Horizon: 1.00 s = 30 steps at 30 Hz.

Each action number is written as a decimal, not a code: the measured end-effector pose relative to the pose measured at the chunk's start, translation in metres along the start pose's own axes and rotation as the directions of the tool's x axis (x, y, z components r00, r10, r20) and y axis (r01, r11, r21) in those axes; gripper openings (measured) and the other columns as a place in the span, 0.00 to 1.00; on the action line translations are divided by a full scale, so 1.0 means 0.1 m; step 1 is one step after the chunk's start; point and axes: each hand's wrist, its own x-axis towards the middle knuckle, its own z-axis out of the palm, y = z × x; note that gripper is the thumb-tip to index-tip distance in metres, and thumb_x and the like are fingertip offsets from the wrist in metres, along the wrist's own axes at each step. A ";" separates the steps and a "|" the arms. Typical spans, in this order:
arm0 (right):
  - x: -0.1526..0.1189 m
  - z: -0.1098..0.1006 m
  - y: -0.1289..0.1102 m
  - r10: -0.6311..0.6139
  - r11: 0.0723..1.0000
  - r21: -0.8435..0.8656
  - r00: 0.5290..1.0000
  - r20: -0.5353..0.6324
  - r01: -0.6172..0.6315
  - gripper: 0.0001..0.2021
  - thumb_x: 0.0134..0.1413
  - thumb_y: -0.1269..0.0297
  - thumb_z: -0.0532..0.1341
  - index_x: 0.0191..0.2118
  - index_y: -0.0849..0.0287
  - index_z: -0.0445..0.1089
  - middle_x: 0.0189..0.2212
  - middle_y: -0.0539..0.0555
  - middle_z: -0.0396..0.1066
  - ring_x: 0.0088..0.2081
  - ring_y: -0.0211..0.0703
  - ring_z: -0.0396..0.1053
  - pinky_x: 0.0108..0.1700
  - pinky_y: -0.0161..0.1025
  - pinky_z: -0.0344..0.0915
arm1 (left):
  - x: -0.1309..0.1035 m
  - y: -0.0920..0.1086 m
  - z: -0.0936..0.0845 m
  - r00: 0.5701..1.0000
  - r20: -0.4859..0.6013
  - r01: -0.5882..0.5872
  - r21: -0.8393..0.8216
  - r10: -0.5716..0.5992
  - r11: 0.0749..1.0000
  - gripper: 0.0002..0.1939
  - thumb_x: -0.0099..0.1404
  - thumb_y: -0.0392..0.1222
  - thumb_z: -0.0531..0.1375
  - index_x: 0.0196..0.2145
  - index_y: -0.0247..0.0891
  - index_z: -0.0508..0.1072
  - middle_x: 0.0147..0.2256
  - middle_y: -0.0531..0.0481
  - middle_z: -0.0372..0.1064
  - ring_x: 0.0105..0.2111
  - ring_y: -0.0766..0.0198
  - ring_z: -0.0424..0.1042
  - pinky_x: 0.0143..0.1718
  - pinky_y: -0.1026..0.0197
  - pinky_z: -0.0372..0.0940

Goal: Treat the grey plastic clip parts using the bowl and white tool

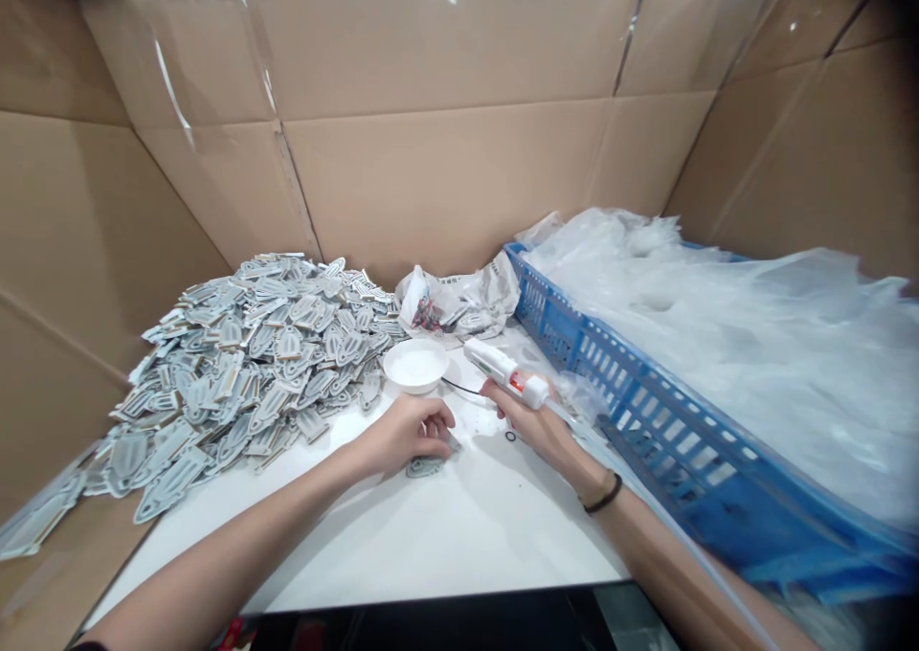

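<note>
My left hand point(416, 431) is low over the white tabletop, fingers curled into a pinch; what lies between the fingertips is too small to make out. Just beneath it is a flat grey piece point(423, 467), partly covered by the hand. My right hand point(527, 416) is closed around a white hand-held tool point(506, 371) with a red label, its narrow end pointing up and left. From the tool's rear a pale tube or cord runs back along my forearm. A white bowl point(415, 364) stands just beyond my left hand.
A large heap of flat grey pieces point(265, 345) fills the left side. On the right stands a blue crate point(646, 421) full of clear plastic bags point(704, 316). Crumpled packaging point(466, 297) lies at the back. Cardboard walls point(459, 172) surround the table, and a small black ring point(510, 437) lies on it.
</note>
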 end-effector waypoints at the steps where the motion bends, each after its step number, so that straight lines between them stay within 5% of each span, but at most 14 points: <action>1: 0.00 0.00 0.00 0.012 1.000 0.010 1.000 -0.003 -0.012 0.14 0.49 0.51 0.61 0.25 0.58 0.68 0.16 0.47 0.63 0.18 0.36 0.60 0.19 0.33 0.55 | -0.01 0.00 -0.01 1.000 -0.007 -0.006 0.037 0.007 0.999 0.14 0.55 0.42 0.70 0.38 0.36 0.74 0.31 0.51 0.73 0.30 0.65 0.69 0.33 0.66 0.60; 7: -0.04 0.00 -0.04 0.005 1.000 0.010 1.000 -0.011 -0.005 0.14 0.50 0.53 0.61 0.22 0.57 0.64 0.16 0.47 0.64 0.18 0.36 0.62 0.20 0.33 0.56 | -0.06 -0.03 -0.02 0.998 -0.058 -0.019 0.153 0.028 0.988 0.05 0.64 0.35 0.60 0.38 0.37 0.75 0.35 0.50 0.74 0.33 0.64 0.70 0.36 0.64 0.61; 15: -0.03 -0.01 -0.04 -0.001 1.000 -0.018 1.000 -0.006 0.001 0.15 0.50 0.53 0.61 0.21 0.57 0.65 0.16 0.48 0.64 0.19 0.35 0.61 0.20 0.32 0.55 | -0.07 -0.03 0.05 0.993 -0.119 0.038 0.167 -0.018 0.985 0.05 0.63 0.36 0.60 0.38 0.37 0.73 0.36 0.49 0.73 0.32 0.62 0.69 0.36 0.62 0.61; 24: -0.05 0.00 -0.06 0.025 1.000 -0.003 1.000 0.001 -0.025 0.14 0.50 0.52 0.61 0.23 0.57 0.65 0.16 0.47 0.64 0.18 0.35 0.61 0.19 0.32 0.55 | -0.15 0.09 0.11 0.996 -0.072 0.076 0.287 -0.058 0.955 0.23 0.59 0.50 0.65 0.48 0.36 0.71 0.41 0.44 0.70 0.40 0.53 0.70 0.41 0.56 0.63; 30: -0.05 -0.01 -0.09 0.030 0.999 -0.013 1.000 -0.009 -0.030 0.15 0.50 0.53 0.61 0.21 0.56 0.63 0.15 0.48 0.62 0.18 0.35 0.60 0.19 0.32 0.54 | -0.13 0.09 0.15 0.991 -0.133 0.053 0.227 -0.023 0.972 0.04 0.62 0.36 0.56 0.36 0.38 0.69 0.36 0.46 0.70 0.38 0.56 0.70 0.40 0.58 0.63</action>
